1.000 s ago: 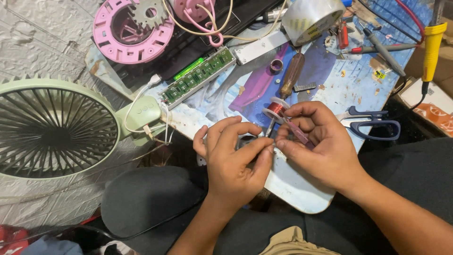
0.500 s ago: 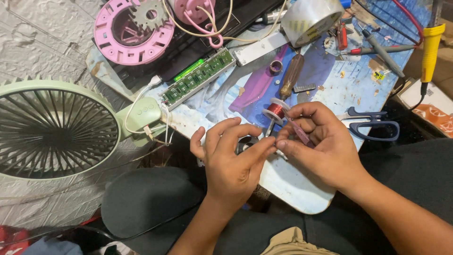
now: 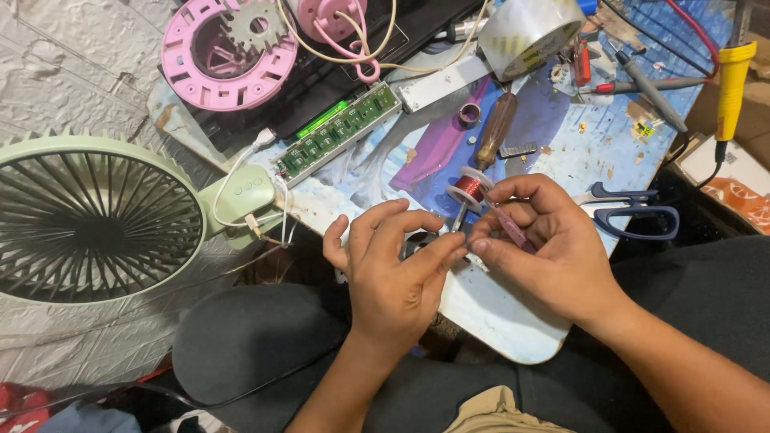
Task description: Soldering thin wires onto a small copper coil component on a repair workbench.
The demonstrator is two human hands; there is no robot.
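A cluttered blue work board [image 3: 561, 152] lies across the person's lap over a rough grey floor. Nearest, the left hand [image 3: 393, 281] pinches a small dark part [image 3: 419, 243] between thumb and fingers, touching the right hand [image 3: 553, 248], whose fingers are closed around a thin pinkish tool [image 3: 509, 226]. Just behind them stands a spool of red wire [image 3: 471, 189]. Blue scissors [image 3: 638, 215] lie to the right, a green fan [image 3: 88, 218] to the left. Farther off sit a green circuit board [image 3: 337, 130], a roll of tape [image 3: 525, 32] and 1 pink ring [image 3: 216, 56].
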